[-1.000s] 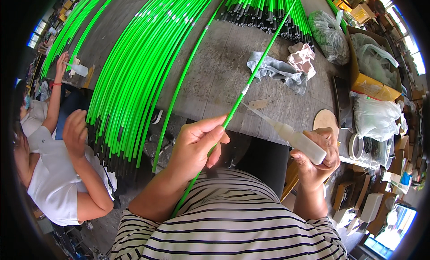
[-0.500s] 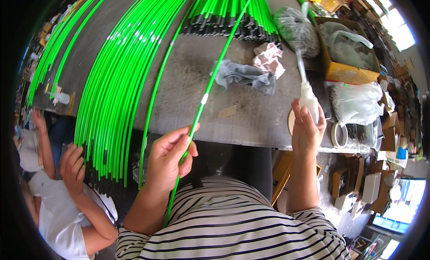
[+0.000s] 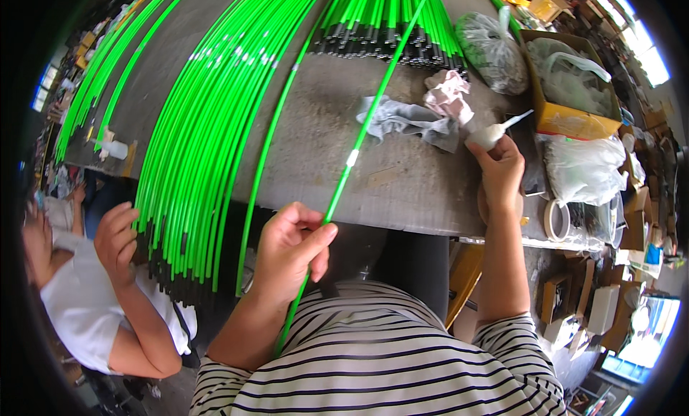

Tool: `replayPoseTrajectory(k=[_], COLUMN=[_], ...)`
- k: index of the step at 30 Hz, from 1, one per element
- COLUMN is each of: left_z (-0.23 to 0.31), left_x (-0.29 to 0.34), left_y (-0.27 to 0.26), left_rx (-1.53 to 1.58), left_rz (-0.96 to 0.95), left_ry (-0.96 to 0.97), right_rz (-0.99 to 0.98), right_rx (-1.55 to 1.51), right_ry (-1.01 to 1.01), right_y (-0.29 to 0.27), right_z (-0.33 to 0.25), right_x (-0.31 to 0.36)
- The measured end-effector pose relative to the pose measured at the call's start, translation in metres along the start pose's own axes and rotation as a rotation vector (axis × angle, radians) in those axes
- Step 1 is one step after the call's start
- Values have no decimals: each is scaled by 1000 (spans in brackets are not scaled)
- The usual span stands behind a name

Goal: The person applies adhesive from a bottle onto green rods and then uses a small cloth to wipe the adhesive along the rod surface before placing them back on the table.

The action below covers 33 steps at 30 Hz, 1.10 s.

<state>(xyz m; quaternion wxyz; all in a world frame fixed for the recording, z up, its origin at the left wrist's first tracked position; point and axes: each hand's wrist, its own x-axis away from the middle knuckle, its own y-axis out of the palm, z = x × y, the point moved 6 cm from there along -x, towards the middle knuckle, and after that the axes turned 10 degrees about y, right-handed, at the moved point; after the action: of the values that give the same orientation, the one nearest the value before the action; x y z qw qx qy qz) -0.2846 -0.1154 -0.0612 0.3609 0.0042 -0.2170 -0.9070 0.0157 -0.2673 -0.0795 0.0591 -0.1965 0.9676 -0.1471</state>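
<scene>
A long green rod (image 3: 378,100) with a white band part-way along slants across the table toward my body. Thumb and fingers of my left hand (image 3: 296,247) are closed around it near the table's front edge. Over the table's right side, my right hand (image 3: 500,171) grips a small white squeeze bottle (image 3: 487,136). Its thin nozzle is tilted up to the right. A grey rag (image 3: 405,120) and a pinkish rag (image 3: 448,93) lie between the rod and the bottle. One loose green rod (image 3: 276,122) rests left of the held one.
Many green rods (image 3: 208,122) with black ends cover the table's left, and a second bundle (image 3: 387,39) lies at the back. A yellow box (image 3: 578,122), filled plastic bags (image 3: 585,168) and a tape roll (image 3: 556,221) stand right. A co-worker's hand (image 3: 116,244) is at the left.
The bottle in my right hand has tipped from upright to leaning right and moved slightly farther back. My left hand still holds the rod. The whole view has shifted a little.
</scene>
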Motion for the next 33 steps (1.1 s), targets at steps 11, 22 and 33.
replayPoseTrajectory(k=[11, 22, 33], left_z=[-2, 0, 3], left_x=[5, 13, 17], left_y=[11, 17, 18], left_rx=[47, 6, 5], left_rz=[-71, -149, -218], left_ry=[-154, -139, -157], right_rz=[143, -533, -708], right_rx=[10, -662, -849], right_ry=[-404, 458, 593], right_y=[11, 108, 118], right_z=[-80, -72, -69], right_x=[83, 102, 108])
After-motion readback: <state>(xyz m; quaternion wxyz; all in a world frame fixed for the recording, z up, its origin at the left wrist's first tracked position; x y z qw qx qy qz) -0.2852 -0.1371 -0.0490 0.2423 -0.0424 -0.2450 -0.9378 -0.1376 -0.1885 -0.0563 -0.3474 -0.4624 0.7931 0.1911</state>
